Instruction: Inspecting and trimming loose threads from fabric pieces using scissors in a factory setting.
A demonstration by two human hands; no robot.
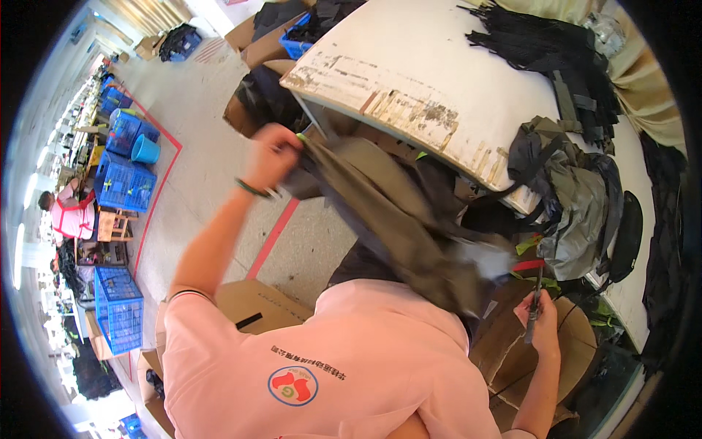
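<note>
At the left, my left hand is raised and closed on the edge of an olive and black fabric piece, likely a bag. The fabric stretches slantwise in front of my body, and its lower end is smeared by motion. Over at the right, my right hand is closed round a slim dark tool that points upward; its exact kind is unclear. Just above that hand, a grey-olive bag with black straps lies at the table's edge. A red strip shows beside the tool's tip.
A worn white table stands ahead, with black straps piled on it. Open cardboard boxes are beside me. Blue crates line the left aisle, where another person sits. Red lines mark the floor.
</note>
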